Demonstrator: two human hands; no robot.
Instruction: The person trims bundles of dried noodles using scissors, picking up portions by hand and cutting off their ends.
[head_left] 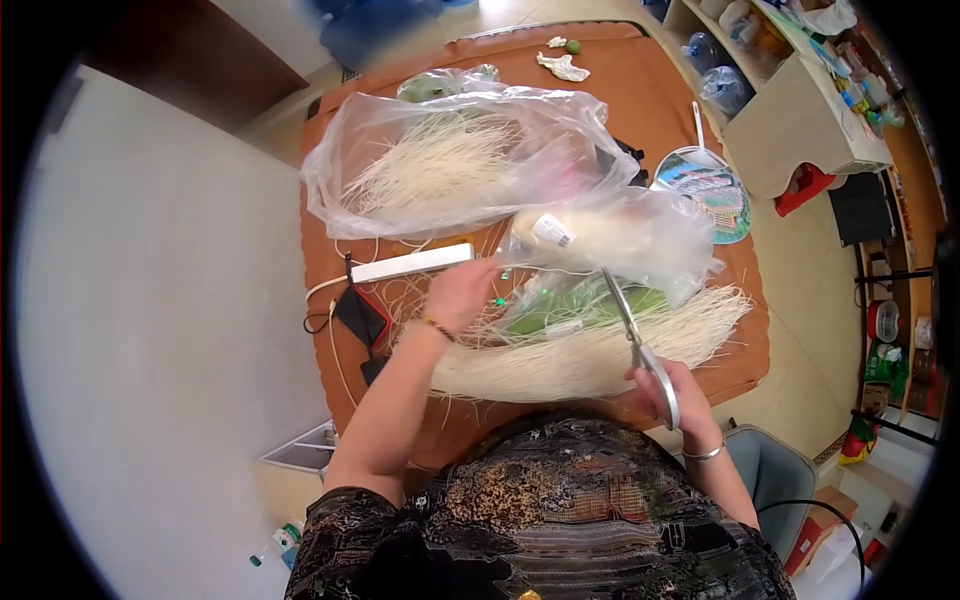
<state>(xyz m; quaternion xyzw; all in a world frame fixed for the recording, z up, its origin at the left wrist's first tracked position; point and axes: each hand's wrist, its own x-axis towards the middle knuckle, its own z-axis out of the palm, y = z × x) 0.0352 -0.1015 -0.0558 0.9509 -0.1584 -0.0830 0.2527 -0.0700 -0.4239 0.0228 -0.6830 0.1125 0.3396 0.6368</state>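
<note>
My left hand (463, 297) is closed, fingertips pinched on one end of a thin pale strand (545, 268) that stretches to the right. Wrapped in my right hand (680, 393) are the handles of long metal scissors (628, 318), their blades pointing away from me near the strand's far end. Whether the blades touch the strand is too small to tell. Below both hands lies a thick bundle of pale strands (560, 370). Just beyond it rest a green item in clear plastic (575, 308) and a plastic-wrapped pale bundle with a white label (552, 230).
A large clear bag (330, 165) of pale strands lies at the back. Left are a white power strip (412, 262) and a black-red item (360, 315). A round fan (705, 190) lies right, crumpled tissue (563, 68) at the far edge. A chair (775, 465) stands beside me.
</note>
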